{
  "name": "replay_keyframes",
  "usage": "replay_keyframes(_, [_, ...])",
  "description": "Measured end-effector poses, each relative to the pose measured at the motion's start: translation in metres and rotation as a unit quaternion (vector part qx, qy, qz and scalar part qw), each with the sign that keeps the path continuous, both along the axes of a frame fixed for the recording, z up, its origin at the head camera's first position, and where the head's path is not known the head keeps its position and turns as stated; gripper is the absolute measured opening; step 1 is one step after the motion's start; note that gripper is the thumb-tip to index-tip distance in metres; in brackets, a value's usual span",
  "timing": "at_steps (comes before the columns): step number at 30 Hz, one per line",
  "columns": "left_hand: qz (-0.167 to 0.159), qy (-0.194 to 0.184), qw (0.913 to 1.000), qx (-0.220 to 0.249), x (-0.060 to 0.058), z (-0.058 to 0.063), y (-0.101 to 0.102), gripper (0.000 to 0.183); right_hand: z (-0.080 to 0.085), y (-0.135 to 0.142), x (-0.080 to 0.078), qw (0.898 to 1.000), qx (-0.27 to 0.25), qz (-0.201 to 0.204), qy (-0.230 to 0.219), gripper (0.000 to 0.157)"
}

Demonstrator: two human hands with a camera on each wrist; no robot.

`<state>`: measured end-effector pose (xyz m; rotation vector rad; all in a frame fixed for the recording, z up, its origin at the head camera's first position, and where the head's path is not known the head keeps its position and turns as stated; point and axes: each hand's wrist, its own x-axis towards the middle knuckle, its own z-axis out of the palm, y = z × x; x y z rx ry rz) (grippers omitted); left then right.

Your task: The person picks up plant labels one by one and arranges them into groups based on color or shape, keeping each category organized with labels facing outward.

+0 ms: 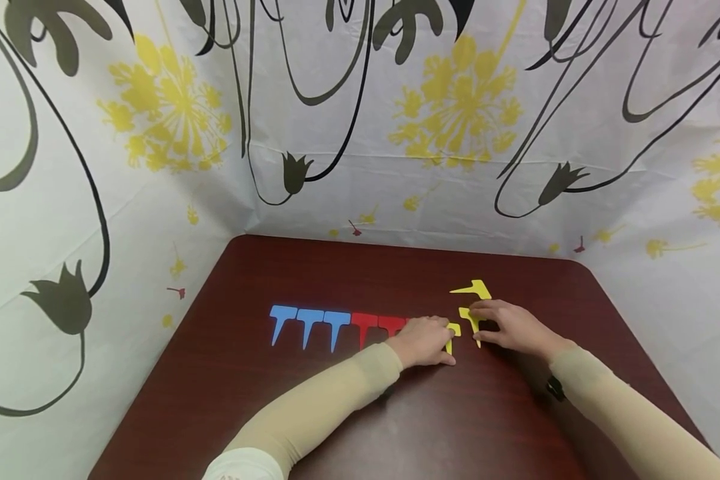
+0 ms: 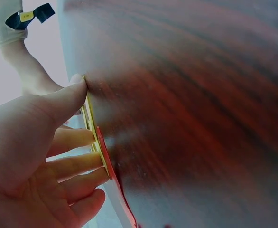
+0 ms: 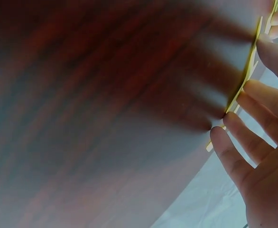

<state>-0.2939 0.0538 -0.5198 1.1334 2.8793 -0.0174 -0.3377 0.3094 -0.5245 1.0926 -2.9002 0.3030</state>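
T-shaped plastic plant labels lie in a row on the table: three blue ones [image 1: 309, 320], then red ones [image 1: 365, 321], partly behind my left hand, then a yellow one [image 1: 454, 330]. My left hand [image 1: 423, 340] rests over the row's right part. In the left wrist view its thumb and outstretched fingertips touch a yellow label [image 2: 92, 126] beside a red one [image 2: 111, 166]. My right hand [image 1: 516, 327] holds another yellow label [image 1: 473, 321] at the row's right end, thumb near its point and fingers at its head. A third yellow label [image 1: 477, 289] lies sideways behind it.
The dark red-brown table [image 1: 336, 273] has rounded far corners. White patterned cloth [image 1: 348, 133] hangs behind and along both sides. A dark band [image 1: 555, 388] sits on my right wrist.
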Motion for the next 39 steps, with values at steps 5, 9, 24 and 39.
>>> replay_keyframes(5, [0.002,-0.003,1.0000,-0.001,0.000,-0.001,0.000,0.057,-0.001,0.003,0.009,1.000,-0.008,0.003,0.005,0.051])
replay_keyframes(9, [0.003,-0.002,1.0000,-0.002,0.000,-0.001,0.001,0.058,-0.001,0.005,0.015,1.000,-0.010,0.003,0.011,0.051])
replay_keyframes(24, [0.000,0.003,1.0000,0.003,-0.002,-0.003,-0.001,0.056,-0.004,0.005,0.033,0.999,-0.014,0.015,0.029,0.050])
replay_keyframes(39, [0.000,0.007,1.0000,0.002,-0.003,-0.004,0.000,0.054,-0.007,0.003,0.042,0.997,-0.032,0.034,0.055,0.049])
